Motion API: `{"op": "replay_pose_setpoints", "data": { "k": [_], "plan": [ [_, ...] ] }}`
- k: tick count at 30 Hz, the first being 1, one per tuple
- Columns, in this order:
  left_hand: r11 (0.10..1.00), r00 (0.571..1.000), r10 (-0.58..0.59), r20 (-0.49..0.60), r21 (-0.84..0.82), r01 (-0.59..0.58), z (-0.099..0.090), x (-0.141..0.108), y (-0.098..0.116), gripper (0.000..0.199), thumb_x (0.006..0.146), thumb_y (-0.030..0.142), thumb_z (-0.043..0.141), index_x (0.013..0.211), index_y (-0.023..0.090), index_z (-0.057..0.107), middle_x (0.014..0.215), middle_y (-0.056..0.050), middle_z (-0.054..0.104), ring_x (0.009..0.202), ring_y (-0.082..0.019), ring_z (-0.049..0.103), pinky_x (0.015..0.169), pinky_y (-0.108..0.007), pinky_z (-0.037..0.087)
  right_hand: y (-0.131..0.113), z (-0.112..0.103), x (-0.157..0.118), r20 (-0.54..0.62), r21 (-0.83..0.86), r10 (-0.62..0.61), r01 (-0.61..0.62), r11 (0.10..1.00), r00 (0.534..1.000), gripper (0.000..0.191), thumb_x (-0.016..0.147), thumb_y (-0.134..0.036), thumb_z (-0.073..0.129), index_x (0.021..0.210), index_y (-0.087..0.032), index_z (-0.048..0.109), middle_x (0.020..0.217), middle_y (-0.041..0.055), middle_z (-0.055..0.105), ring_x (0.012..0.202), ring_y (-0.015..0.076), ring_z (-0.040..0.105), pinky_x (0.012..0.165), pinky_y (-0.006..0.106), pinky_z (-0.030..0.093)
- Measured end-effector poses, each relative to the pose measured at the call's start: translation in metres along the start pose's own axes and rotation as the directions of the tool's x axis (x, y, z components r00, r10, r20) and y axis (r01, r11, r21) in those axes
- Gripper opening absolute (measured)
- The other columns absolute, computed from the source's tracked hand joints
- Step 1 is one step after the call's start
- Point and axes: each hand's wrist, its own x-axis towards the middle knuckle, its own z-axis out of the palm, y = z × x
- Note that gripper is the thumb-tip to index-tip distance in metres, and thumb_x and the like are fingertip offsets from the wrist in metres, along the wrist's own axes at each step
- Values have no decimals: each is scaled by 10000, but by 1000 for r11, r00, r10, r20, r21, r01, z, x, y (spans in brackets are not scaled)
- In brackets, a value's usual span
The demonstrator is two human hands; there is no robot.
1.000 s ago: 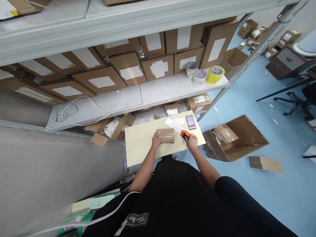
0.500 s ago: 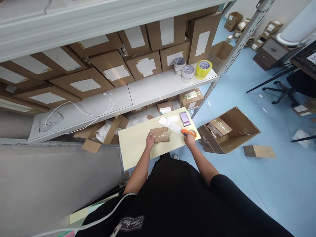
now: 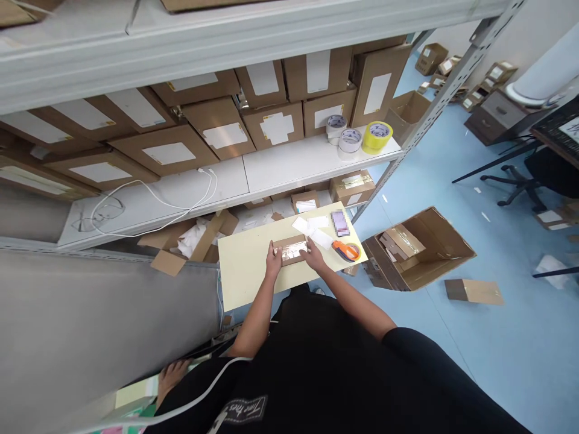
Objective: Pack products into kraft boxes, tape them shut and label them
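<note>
A small brown cardboard box point(image 3: 292, 251) with shiny clear tape across its top lies on the pale yellow board point(image 3: 246, 265). My left hand point(image 3: 273, 263) grips its left end, thumb on the near side. At the right end, my right hand point(image 3: 313, 257) is closed on the box, fingertips on the tape. The orange tape dispenser point(image 3: 344, 249) with a yellow roll rests on the board, apart from my right hand. Behind the box are white paper slips point(image 3: 320, 237) and a phone point(image 3: 339, 222) with a blurred screen.
Labelled cartons point(image 3: 221, 129) fill the shelf ahead, with tape rolls point(image 3: 350, 140) and a white cable point(image 3: 167, 205) on it. To the right, an open carton point(image 3: 434, 247) holding smaller boxes stands on the blue floor. Another person's hand point(image 3: 172, 375) shows at lower left.
My right hand has let go of the tape dispenser, leaving it on the board, and moved left onto the box. My left hand stays on the box. Another person's hand has appeared at lower left.
</note>
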Motion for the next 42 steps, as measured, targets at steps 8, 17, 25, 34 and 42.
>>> {"op": "replay_pose_setpoints", "data": {
  "k": [8,17,25,34,42],
  "plan": [
    [982,992,40,123,-189,-16,-35,-22,-44,1041,921,254,628,1708,344,-47,1774,-84,181,1603,-255,299,1250,-416,373,24,17,6,112,-57,67,-61,997,991,840,896,-249,647,1669,-292,323,1634,53,497,1510,259,479,1217,433,439],
    [990,997,20,74,140,-30,-7,-1,-45,818,883,324,721,1632,265,399,1785,-99,124,1631,-326,196,1270,-455,346,33,4,31,60,-76,71,-67,995,996,750,907,-244,616,1626,-241,405,1649,89,473,1515,245,472,1191,391,459],
    [955,983,-105,149,291,58,8,25,-38,786,990,552,554,1687,326,271,1792,-74,-51,1490,-416,457,1105,-552,512,35,-21,62,15,-59,127,-126,990,992,706,897,-253,624,1582,-216,459,1559,116,580,1418,251,572,1127,373,505],
    [923,982,-153,113,372,101,5,-4,-49,727,1042,571,442,1697,364,205,1790,-47,-71,1375,-375,591,908,-469,618,53,-50,143,-172,-310,318,-358,881,932,621,889,-304,681,1488,-219,544,1439,124,660,1230,256,685,995,333,552],
    [908,978,-171,123,405,108,5,-1,-47,717,1056,576,403,1702,360,178,1784,-67,-95,1381,-394,575,949,-523,598,67,-48,172,-212,-565,338,-397,723,917,652,730,-226,854,1332,-138,620,1449,239,595,1326,364,587,1022,396,504]
  ]
}}
